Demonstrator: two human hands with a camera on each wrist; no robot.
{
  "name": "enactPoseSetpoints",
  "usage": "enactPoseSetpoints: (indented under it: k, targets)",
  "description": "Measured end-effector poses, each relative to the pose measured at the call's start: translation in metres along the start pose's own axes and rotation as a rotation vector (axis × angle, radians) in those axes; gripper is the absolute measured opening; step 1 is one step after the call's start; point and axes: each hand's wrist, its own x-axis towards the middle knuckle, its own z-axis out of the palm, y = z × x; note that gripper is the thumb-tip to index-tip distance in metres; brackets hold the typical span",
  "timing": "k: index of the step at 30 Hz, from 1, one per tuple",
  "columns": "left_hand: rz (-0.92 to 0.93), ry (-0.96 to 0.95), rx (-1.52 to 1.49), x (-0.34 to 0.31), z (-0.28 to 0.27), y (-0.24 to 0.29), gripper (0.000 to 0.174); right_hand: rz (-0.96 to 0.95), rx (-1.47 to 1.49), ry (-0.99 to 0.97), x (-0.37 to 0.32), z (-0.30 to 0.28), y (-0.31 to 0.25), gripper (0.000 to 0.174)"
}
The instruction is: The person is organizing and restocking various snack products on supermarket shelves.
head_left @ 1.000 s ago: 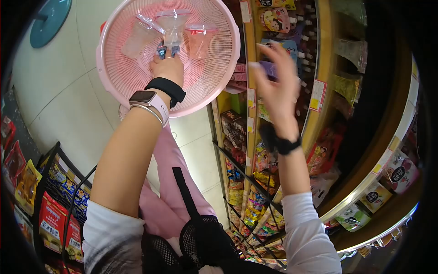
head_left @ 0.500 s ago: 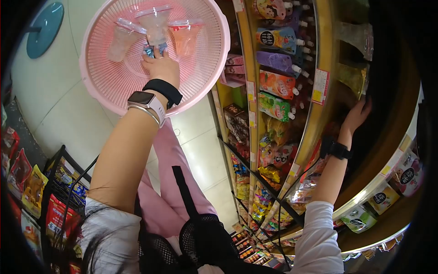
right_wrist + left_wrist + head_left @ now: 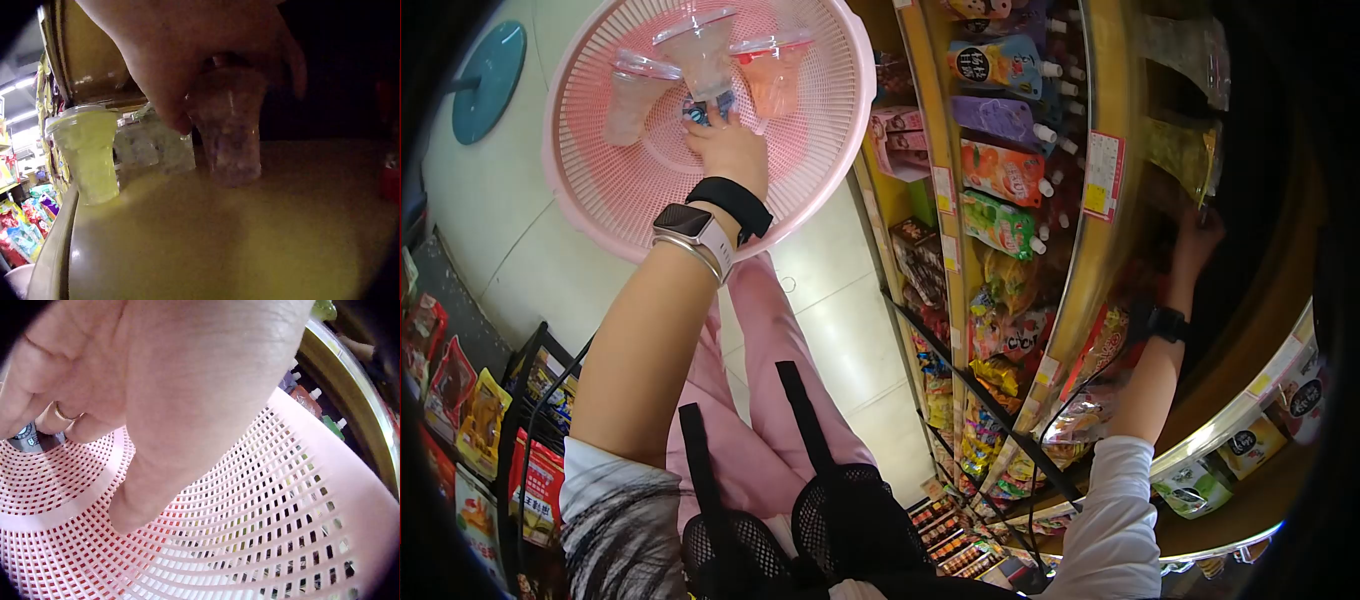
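Observation:
Inside a pink plastic mesh basket (image 3: 858, 120), my left hand (image 3: 732, 158) reaches to the bottom, its fingers over a small blue-and-silver packet (image 3: 694, 108). The thumb (image 3: 134, 503) points down, apart from the packet, in the left wrist view. Three clear lidded cups lie around that packet: a whitish cup (image 3: 703, 60), a pale cup (image 3: 630, 112) and an orange-tinted cup (image 3: 772, 85). On a dim shelf, my right hand (image 3: 200, 44) grips the top of a clear plastic cup (image 3: 230, 140) with dark, purplish contents, thumb on one side and fingers on the other.
A yellow-green cup (image 3: 90, 156) stands left of the gripped one, near the shelf edge (image 3: 59, 244). Spouted drink pouches (image 3: 1000, 170) fill the neighbouring shelf. Black wire racks (image 3: 990, 400) and snack bags (image 3: 485, 420) flank my legs. A teal round base (image 3: 490, 85) is on the floor.
My right hand has swung from above the pouches to the right, into the dark shelf, and now grips a cup. The left hand stays on the packet; the basket has shifted left in view.

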Motion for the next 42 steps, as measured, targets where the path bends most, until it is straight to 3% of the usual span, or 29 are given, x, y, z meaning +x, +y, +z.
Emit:
enactPoseSetpoints:
  k: [5,9,11,13,14,16,17,19,25,30,31,33,35,37,39,40,42]
  targets:
    - [-0.004,-0.047,0.038,0.004,0.001,0.002,0.046,0.020,0.106,-0.005,-0.001,0.002,0.007,0.059]
    - [0.035,-0.093,-0.025,0.003,-0.003,0.000,0.049,0.164,0.321,0.080,-0.078,-0.021,-0.005,0.062]
    - [-0.030,-0.100,-0.014,0.002,-0.004,0.005,0.049,0.146,0.312,0.213,-0.120,-0.040,-0.031,0.063]
    - [-0.010,-0.101,-0.012,0.000,-0.009,0.004,0.046,0.015,-0.010,0.304,-0.147,-0.062,-0.045,0.060]
    - [0.013,-0.101,0.006,-0.002,-0.014,0.003,0.044,0.019,-0.012,0.298,-0.154,-0.067,-0.052,0.060]
    - [0.041,-0.096,0.031,-0.003,-0.020,-0.002,0.043,-0.352,-0.171,0.237,-0.162,-0.076,-0.073,0.056]
    - [0.095,-0.107,0.034,-0.003,-0.024,-0.006,0.042,-0.347,-0.174,0.238,-0.161,-0.075,-0.089,0.056]
    - [0.202,-0.126,0.035,-0.003,-0.028,-0.011,0.040,-0.622,-0.007,0.174,-0.153,-0.056,-0.132,0.058]
    - [0.149,-0.043,0.021,-0.005,-0.015,-0.011,0.037,-0.629,0.582,-0.169,-0.160,0.062,-0.242,0.063]
    - [0.134,0.091,0.020,-0.012,-0.003,-0.018,0.039,-0.541,0.717,-0.323,-0.179,0.153,-0.311,0.064]
    - [0.129,0.088,0.015,-0.010,0.005,-0.018,0.039,-0.604,0.680,-0.299,-0.181,0.162,-0.321,0.063]
    - [0.078,0.272,-0.129,-0.008,0.014,-0.022,0.046,-0.679,0.640,-0.277,-0.185,0.173,-0.333,0.062]
    - [0.108,0.265,-0.143,-0.009,0.016,-0.029,0.052,-0.669,0.561,-0.412,-0.190,0.181,-0.337,0.061]
    - [0.138,0.261,-0.160,-0.011,0.011,-0.034,0.060,-0.702,0.538,-0.407,-0.189,0.178,-0.342,0.061]
    - [0.193,0.170,-0.247,-0.011,0.006,-0.039,0.075,-0.463,0.643,-0.593,-0.191,0.175,-0.344,0.061]
    - [0.189,0.172,-0.252,-0.009,0.004,-0.041,0.075,-0.470,0.642,-0.593,-0.191,0.175,-0.344,0.061]
    - [0.195,0.103,-0.420,-0.005,-0.001,-0.044,0.085,-0.388,0.641,-0.848,-0.196,0.178,-0.342,0.062]
